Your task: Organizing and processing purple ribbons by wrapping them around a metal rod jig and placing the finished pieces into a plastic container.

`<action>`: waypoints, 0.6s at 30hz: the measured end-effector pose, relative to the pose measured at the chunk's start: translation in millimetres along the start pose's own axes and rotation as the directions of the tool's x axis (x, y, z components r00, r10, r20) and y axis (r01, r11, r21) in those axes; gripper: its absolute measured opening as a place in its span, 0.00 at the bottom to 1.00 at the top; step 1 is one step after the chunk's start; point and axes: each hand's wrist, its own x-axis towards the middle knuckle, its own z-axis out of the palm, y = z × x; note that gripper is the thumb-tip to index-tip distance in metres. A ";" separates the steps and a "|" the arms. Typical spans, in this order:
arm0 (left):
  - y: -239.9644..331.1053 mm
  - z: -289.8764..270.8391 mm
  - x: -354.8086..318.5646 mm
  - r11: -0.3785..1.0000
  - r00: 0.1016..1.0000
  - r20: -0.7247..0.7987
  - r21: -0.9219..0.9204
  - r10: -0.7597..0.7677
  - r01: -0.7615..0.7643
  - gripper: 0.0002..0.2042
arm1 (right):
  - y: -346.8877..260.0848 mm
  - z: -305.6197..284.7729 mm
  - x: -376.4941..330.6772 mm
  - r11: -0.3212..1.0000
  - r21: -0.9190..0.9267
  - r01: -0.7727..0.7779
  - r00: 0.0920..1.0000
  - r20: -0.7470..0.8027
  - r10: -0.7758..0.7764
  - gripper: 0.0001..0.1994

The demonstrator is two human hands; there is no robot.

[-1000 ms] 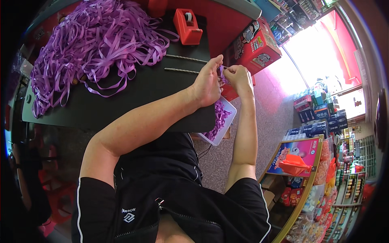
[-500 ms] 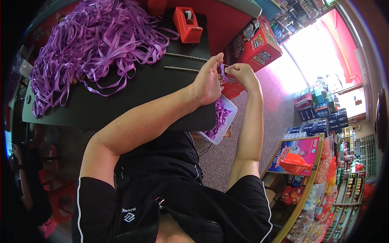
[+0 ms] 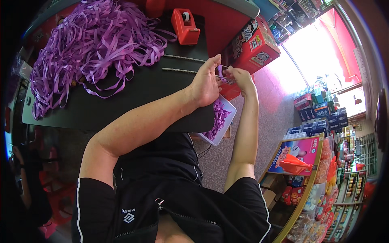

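Two thin twisted metal rods [image 3: 184,59] stick out over the black table [image 3: 142,113], side by side, and pass behind my left hand. A short piece of purple ribbon [image 3: 220,71] is at the rods, between my two hands. My left hand [image 3: 206,84] is closed at this ribbon, its thumb pointing up; most of its fingertips are hidden. My right hand [image 3: 242,81] pinches at the ribbon from the other side, fingers bent together. Below the hands, a white plastic bin [image 3: 229,121] holds many small purple ribbon pieces [image 3: 219,119].
A big heap of loose purple ribbon [image 3: 101,40] covers the table's left side. Beyond the rods stands a red tape dispenser [image 3: 185,28]. Red cartons [image 3: 253,44] stand past the table's right end. To the right is a display case [image 3: 298,154] with packaged goods.
My right hand has shifted slightly left and down, turning at the wrist beside the ribbon. My left hand stays nearly in place. The view has moved a little.
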 end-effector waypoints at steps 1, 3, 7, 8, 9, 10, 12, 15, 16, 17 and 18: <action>0.7 -0.3 -0.6 1.000 1.000 -0.022 0.004 -0.011 0.011 0.39 | -10.1 2.0 -7.3 0.999 -0.050 0.018 0.997 -0.071 -0.021 0.19; 1.0 -0.7 -2.8 1.000 1.000 -0.021 0.012 -0.013 0.013 0.38 | -22.1 15.4 -16.7 1.000 0.015 0.020 0.999 -0.026 -0.020 0.19; 1.9 2.6 -2.0 0.999 0.999 0.027 0.035 -0.026 0.025 0.35 | -4.7 20.1 -6.6 0.968 0.219 -0.118 0.986 0.145 0.087 0.14; 2.9 1.8 -1.3 0.998 0.999 0.018 0.042 -0.037 0.037 0.33 | -5.4 24.3 -9.0 0.931 0.340 -0.132 0.979 0.195 0.068 0.14; 7.3 0.0 1.4 0.984 0.994 -0.008 0.137 -0.111 0.111 0.31 | -9.4 23.4 -11.0 0.927 0.341 -0.157 0.977 0.188 0.096 0.14; 13.9 -3.4 3.3 0.956 0.983 -0.042 0.229 -0.181 0.185 0.29 | -10.6 22.1 -11.5 0.939 0.316 -0.137 0.981 0.173 0.085 0.14; 22.2 2.0 2.6 0.853 0.973 -0.099 0.470 -0.207 0.229 0.25 | -5.6 17.5 -9.4 0.958 0.269 -0.098 0.989 0.132 0.065 0.16; 39.7 20.7 -14.0 0.487 0.995 -0.100 0.867 -0.030 0.102 0.17 | -33.9 4.1 -14.5 0.995 -0.100 -0.006 0.997 -0.072 -0.001 0.18; 43.1 17.9 -13.8 0.217 0.997 -0.023 0.976 0.076 0.006 0.17 | -42.9 1.0 -20.0 0.980 -0.201 -0.012 0.986 -0.168 -0.022 0.19; 46.3 13.5 -12.2 -0.079 0.985 0.081 0.994 0.155 -0.070 0.18 | -41.3 -4.2 -12.6 0.928 -0.360 0.093 0.970 -0.178 -0.166 0.18; 47.2 9.2 -9.0 -0.373 0.960 0.205 0.920 0.191 -0.123 0.18 | -34.9 -5.9 -6.6 0.919 -0.345 0.193 0.962 -0.117 -0.246 0.18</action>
